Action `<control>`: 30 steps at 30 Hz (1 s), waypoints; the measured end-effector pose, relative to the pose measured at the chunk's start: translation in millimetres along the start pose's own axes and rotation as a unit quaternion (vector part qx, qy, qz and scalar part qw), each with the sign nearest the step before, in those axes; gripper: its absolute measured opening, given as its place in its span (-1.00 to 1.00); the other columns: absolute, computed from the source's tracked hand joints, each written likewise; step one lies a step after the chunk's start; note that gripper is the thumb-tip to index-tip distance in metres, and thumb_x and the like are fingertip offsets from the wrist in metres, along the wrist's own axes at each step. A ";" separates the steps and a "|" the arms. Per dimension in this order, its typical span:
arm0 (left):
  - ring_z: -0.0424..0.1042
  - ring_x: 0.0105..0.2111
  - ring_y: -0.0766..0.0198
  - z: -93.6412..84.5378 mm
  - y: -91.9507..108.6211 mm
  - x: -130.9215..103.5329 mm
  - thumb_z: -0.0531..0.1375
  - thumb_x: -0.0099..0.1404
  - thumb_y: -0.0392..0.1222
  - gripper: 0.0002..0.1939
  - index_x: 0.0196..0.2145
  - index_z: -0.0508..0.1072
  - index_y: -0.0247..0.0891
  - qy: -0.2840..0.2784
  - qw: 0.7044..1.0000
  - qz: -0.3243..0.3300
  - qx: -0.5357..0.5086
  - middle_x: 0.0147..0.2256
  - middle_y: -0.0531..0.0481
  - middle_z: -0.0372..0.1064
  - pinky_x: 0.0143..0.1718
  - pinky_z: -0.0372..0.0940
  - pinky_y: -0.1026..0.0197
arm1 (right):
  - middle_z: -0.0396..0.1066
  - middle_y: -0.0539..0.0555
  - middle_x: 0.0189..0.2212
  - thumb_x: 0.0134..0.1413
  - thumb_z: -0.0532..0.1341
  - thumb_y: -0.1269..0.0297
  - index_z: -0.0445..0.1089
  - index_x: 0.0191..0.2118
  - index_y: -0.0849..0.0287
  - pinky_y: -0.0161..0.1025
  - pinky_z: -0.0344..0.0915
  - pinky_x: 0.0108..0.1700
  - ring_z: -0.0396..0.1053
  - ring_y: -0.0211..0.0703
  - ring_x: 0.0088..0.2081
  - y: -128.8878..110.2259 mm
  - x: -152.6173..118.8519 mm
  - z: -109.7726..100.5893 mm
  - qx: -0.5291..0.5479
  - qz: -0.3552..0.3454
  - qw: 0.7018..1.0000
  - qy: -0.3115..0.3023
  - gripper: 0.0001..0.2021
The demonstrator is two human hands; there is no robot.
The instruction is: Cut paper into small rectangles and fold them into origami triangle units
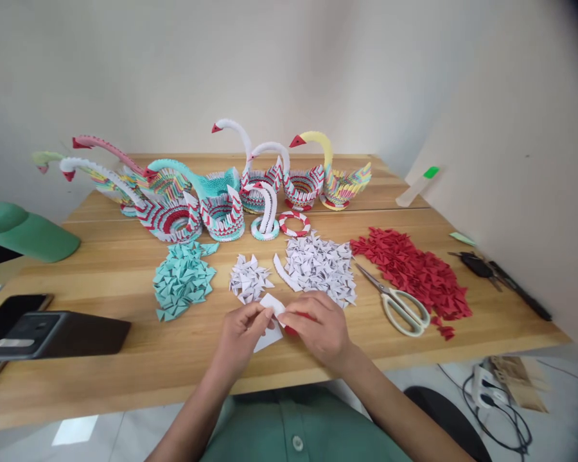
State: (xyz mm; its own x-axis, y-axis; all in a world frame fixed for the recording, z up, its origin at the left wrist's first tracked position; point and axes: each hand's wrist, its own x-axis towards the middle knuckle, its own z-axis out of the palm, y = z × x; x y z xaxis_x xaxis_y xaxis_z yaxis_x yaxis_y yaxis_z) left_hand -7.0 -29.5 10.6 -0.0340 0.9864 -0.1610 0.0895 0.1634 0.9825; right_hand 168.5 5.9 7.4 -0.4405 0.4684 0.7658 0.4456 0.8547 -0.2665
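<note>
Between my two hands is a small piece of white paper point(272, 302), pinched at its left side by my left hand point(245, 330) and at its right by my right hand point(320, 326). Another white paper sheet point(268, 340) lies on the table just under my fingers. Something red point(290, 331) shows partly beneath my right hand; its shape is mostly hidden. Right beyond my hands are a small pile of white folded triangles point(249, 279), a larger white pile point(320, 266) and a curved white strip of joined pieces point(286, 274).
Scissors point(399, 308) lie to the right by a red triangle pile point(414, 276). A teal pile point(183, 279) is at left. Several paper swans point(173, 218) and a red-white ring point(294, 224) stand behind. A dark box point(77, 333), phone point(14, 314), green bottle point(38, 231) and keys point(479, 264) sit near the sides.
</note>
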 end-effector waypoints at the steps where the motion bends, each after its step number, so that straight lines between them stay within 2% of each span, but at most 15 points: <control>1: 0.22 -0.57 0.35 -0.6 -0.7 0.4 0.19 0.20 -0.03 -0.68 -0.59 0.42 -0.28 -0.008 1.000 -0.001 0.015 -0.61 0.06 0.31 -0.51 0.12 0.30 | 0.54 0.02 -0.38 0.21 0.21 0.44 0.50 -0.26 0.08 -0.20 0.35 -0.18 0.36 -0.16 -0.29 0.7 -0.7 -0.5 0.002 0.001 1.000 -0.005 -0.86; 6: 0.24 -0.56 0.32 2.6 -2.6 0.6 0.15 0.23 -0.04 -0.68 -0.57 0.41 -0.28 0.012 0.998 0.035 0.057 -0.59 0.04 0.34 -0.49 0.13 0.29 | 0.53 0.07 -0.28 0.22 0.18 0.47 0.50 -0.21 0.08 -0.15 0.37 -0.11 0.36 -0.11 -0.18 4.3 -3.3 -4.4 0.041 0.022 0.998 -0.032 -0.82; 10: 0.26 -0.55 0.32 6.9 0.3 -3.7 0.14 0.28 -0.10 -0.69 -0.57 0.39 -0.27 0.050 0.984 0.111 0.134 -0.60 0.05 0.33 -0.48 0.12 0.29 | 0.51 0.10 -0.21 0.20 0.21 0.43 0.50 -0.22 0.08 -0.08 0.34 -0.06 0.39 -0.09 -0.14 4.8 -3.7 -6.7 0.120 0.096 0.987 -0.043 -0.86; 13: 0.30 -0.54 0.31 8.3 0.7 -7.0 0.13 0.31 -0.15 -0.70 -0.56 0.40 -0.27 0.054 0.967 0.168 0.184 -0.58 0.04 0.36 -0.47 0.12 0.29 | 0.51 0.07 -0.30 0.18 0.25 0.39 0.48 -0.30 0.11 -0.16 0.34 -0.14 0.43 -0.14 -0.24 1.7 -1.7 -8.0 0.204 0.187 0.960 -0.049 -0.93; 16: 0.34 -0.52 0.30 8.8 -0.2 -8.5 0.13 0.32 -0.17 -0.70 -0.55 0.41 -0.27 0.046 0.959 0.193 0.200 -0.55 0.02 0.40 -0.46 0.13 0.29 | 0.49 0.03 -0.41 0.14 0.28 0.35 0.45 -0.39 0.14 -0.22 0.32 -0.22 0.43 -0.18 -0.34 -2.0 0.4 -9.4 0.260 0.302 0.915 -0.064 -0.92; 19: 0.36 -0.51 0.29 9.0 -0.8 -9.2 0.12 0.33 -0.15 -0.69 -0.56 0.40 -0.27 0.036 0.964 0.183 0.188 -0.54 0.01 0.43 -0.46 0.13 0.29 | 0.46 0.01 -0.47 0.13 0.27 0.29 0.42 -0.42 0.15 -0.26 0.30 -0.28 0.41 -0.20 -0.39 -3.5 0.2 -10.0 0.317 0.388 0.862 -0.080 -0.88; 23: 0.38 -0.48 0.27 9.4 -2.3 -9.9 0.13 0.31 -0.12 -0.70 -0.54 0.41 -0.26 0.018 0.977 0.152 0.150 -0.52 -0.01 0.46 -0.45 0.15 0.28 | 0.42 -0.01 -0.50 0.11 0.27 0.22 0.39 -0.42 0.16 -0.30 0.28 -0.37 0.36 -0.23 -0.45 -2.2 -2.1 -8.7 0.386 0.442 0.805 -0.089 -0.85; 27: 0.38 -0.49 0.25 10.7 -4.1 -9.7 0.14 0.29 -0.09 -0.70 -0.54 0.44 -0.27 0.014 0.984 0.123 0.130 -0.53 -0.01 0.46 -0.44 0.16 0.27 | 0.39 -0.03 -0.54 0.09 0.27 0.22 0.36 -0.43 0.17 -0.32 0.24 -0.41 0.33 -0.26 -0.49 -0.9 -1.3 -7.7 0.400 0.465 0.784 -0.092 -0.83; 30: 0.37 -0.49 0.25 12.2 -3.7 -8.9 0.14 0.27 -0.09 -0.71 -0.55 0.45 -0.26 0.015 0.985 0.110 0.129 -0.54 0.00 0.45 -0.44 0.16 0.27 | 0.37 -0.05 -0.56 0.07 0.28 0.22 0.34 -0.42 0.17 -0.32 0.23 -0.41 0.32 -0.27 -0.50 -0.7 0.7 -7.4 0.400 0.470 0.782 -0.090 -0.83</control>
State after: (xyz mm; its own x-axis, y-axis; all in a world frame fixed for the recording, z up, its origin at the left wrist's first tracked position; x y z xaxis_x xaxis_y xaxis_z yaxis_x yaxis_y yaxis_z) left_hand 5.2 -38.7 7.3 -0.0139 0.9981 0.0597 0.3479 -0.0512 0.9361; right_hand 173.6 4.0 12.4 -0.3451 0.9364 -0.0635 0.0401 -0.0529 -0.9978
